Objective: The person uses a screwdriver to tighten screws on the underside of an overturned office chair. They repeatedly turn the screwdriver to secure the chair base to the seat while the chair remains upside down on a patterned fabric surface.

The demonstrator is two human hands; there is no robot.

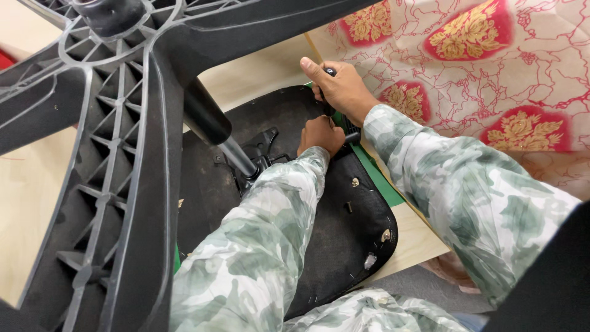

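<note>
An office chair lies upside down; its black fabric seat underside (pixel 344 233) faces up on a pale wooden surface (pixel 31 197). My right hand (pixel 338 86) is closed around the black handle of a tool (pixel 330 72), thumb pointing left, at the seat's far edge. My left hand (pixel 319 135) is a fist just below it, pressing on the seat beside the tool's shaft. Both arms wear green-and-white patterned sleeves. What the left fingers pinch is hidden.
The chair's black ribbed star base (pixel 117 154) looms at the left, with its gas column (pixel 215 126) running into a metal mechanism plate (pixel 261 150). Loose screws (pixel 354 182) sit on the seat. A red-and-gold floral cloth (pixel 491 67) lies at the right, a green strip (pixel 375 175) beside the seat.
</note>
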